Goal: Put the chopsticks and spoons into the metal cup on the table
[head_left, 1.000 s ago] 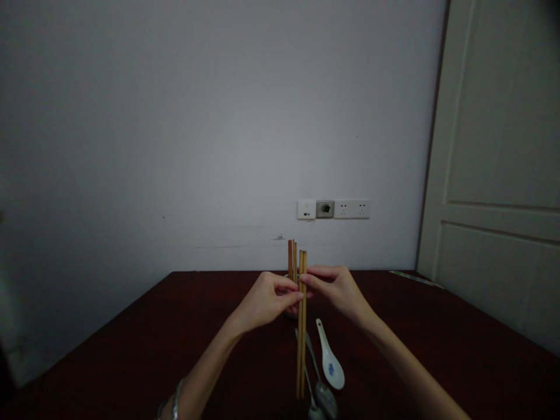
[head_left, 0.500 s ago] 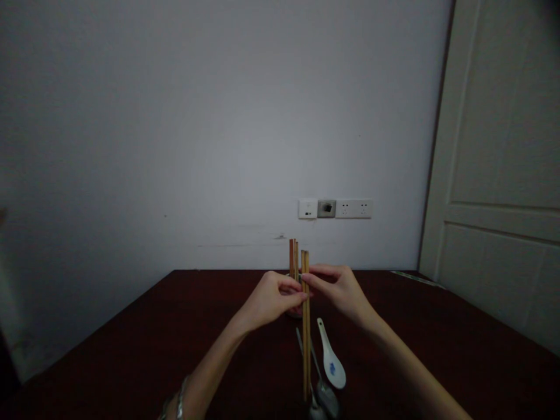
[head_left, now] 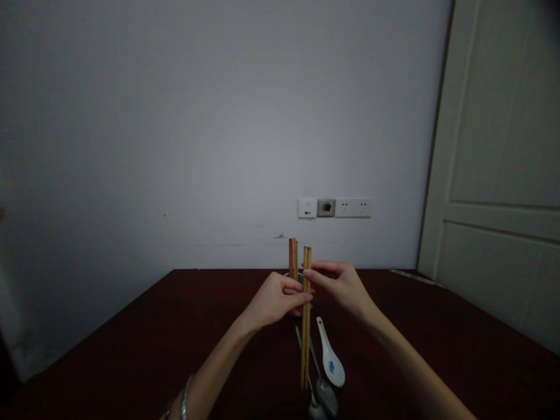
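"Item one?"
"One pair of slim, yellowish wooden chopsticks, side by side, held off the table before me. My left hand pinches them between thumb and fingers; my right hand pinches them higher, near the top ends."

"Alterations?"
"Slight. The pair sits a little higher than half a second ago, my right fingertips with it. Both hands keep their grip, so I judge the work is still at two-handed handling, nothing let go. (Top ends nearly level, I note.)"

"Behind?"
"One round container with a pale rim, mostly hidden by my left hand; reddish-brown wooden sticks appear to stand in it."

"Nearer?"
"One white spoon with a blue mark and two grey metal spoons, unmoved on the dark red table."
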The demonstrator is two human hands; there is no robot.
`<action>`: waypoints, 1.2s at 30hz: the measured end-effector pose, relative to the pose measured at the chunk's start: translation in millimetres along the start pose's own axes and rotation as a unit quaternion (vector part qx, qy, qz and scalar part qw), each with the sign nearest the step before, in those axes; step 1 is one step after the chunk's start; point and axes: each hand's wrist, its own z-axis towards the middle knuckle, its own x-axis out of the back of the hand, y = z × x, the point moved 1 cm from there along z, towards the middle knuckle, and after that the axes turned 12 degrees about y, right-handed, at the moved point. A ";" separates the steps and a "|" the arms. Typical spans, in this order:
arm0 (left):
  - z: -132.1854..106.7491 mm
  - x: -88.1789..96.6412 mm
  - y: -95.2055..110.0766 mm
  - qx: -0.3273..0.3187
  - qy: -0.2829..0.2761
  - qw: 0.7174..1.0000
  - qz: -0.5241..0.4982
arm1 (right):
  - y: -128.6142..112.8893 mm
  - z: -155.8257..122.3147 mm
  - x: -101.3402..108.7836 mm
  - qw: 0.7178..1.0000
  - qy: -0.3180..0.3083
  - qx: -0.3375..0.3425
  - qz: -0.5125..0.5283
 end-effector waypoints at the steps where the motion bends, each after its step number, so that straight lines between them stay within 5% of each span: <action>1: -0.3 -0.2 0.5 0.001 -0.002 1.000 0.000 | -0.5 0.1 0.4 1.000 0.008 -0.003 0.014; 7: -2.2 -2.5 1.7 -0.010 -0.017 1.000 0.005 | -7.9 -2.6 3.5 0.998 0.008 0.016 0.063; 36: -4.6 -3.3 4.5 0.023 -0.023 0.999 0.035 | -12.3 -6.2 5.7 0.996 -0.026 0.080 -0.027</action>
